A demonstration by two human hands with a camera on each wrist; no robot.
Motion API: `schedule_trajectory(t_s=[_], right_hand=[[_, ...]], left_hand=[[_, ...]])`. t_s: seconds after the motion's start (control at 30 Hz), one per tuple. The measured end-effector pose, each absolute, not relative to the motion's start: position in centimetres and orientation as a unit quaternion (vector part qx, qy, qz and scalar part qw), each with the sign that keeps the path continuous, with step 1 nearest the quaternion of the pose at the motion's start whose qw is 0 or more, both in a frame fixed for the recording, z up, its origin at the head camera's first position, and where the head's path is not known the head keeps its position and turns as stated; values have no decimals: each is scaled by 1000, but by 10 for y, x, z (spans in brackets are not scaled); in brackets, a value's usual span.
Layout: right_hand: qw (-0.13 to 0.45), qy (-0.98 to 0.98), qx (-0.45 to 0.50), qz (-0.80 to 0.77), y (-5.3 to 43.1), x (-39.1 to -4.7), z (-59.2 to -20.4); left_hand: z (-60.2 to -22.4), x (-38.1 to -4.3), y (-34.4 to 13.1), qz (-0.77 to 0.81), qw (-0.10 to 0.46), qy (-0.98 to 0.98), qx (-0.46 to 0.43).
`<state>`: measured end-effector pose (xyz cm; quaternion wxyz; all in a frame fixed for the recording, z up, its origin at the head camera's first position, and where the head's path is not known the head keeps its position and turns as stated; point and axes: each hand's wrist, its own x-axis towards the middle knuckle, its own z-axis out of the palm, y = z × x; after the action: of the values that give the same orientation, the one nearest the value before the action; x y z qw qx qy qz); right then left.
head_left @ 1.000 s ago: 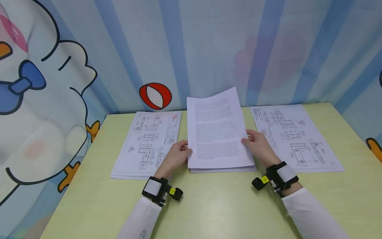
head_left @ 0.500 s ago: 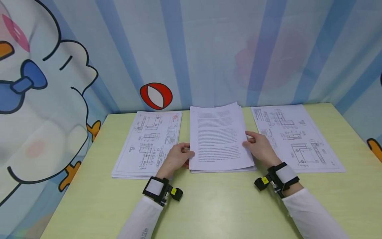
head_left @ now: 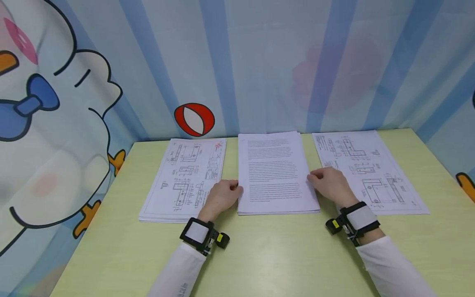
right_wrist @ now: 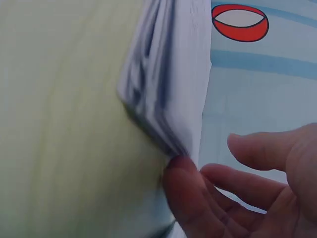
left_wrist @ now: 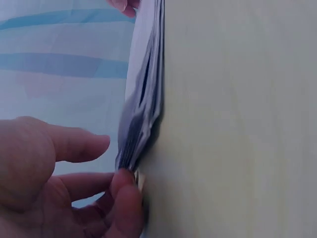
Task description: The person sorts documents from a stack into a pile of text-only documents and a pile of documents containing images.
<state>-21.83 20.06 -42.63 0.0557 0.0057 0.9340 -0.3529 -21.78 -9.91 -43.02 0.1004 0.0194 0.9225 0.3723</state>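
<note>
A stack of printed text sheets (head_left: pixel 274 173) lies flat on the table between two sets of drawings. My left hand (head_left: pixel 222 196) is at its left edge; in the left wrist view the thumb (left_wrist: pixel 81 145) stands off the paper while the fingertips (left_wrist: pixel 126 198) touch the stack's side. My right hand (head_left: pixel 332 185) is at the right edge, its thumb (right_wrist: pixel 257 148) likewise apart and its fingertips (right_wrist: pixel 181 173) against the sheets. Neither hand pinches the paper.
A pile of technical drawings (head_left: pixel 182 181) lies to the left, partly under the left forearm. More drawings (head_left: pixel 371 173) lie to the right. The pale green table (head_left: pixel 274 255) ends at a blue striped curtain (head_left: pixel 259 62) with cartoon figures.
The upper text sheets, held tilted up by both hands, have come down flat onto the stack. Both thumbs have let go, and the right hand has shifted slightly right.
</note>
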Motion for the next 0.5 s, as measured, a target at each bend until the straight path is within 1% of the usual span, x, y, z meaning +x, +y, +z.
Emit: schedule_trajectory(t_s=[0.13,0.2,0.27,0.37,0.5], right_hand=[[50,933,0,-356,212,-216,-421],[33,934,-6,-356,218,-215,-418],[19,934,-6,-357,224,-214,-413],[-3,933,-3,-360,235,-213,-406],[-26,931,11,-364,253,-211,-401]], left_hand=[[-427,-220,-93,361,34,932,11],[-425,-220,-88,377,-3,926,13],[-421,-219,-82,398,-26,916,31],[-413,-214,-70,446,-29,892,64],[-406,-209,-53,494,1,862,114]])
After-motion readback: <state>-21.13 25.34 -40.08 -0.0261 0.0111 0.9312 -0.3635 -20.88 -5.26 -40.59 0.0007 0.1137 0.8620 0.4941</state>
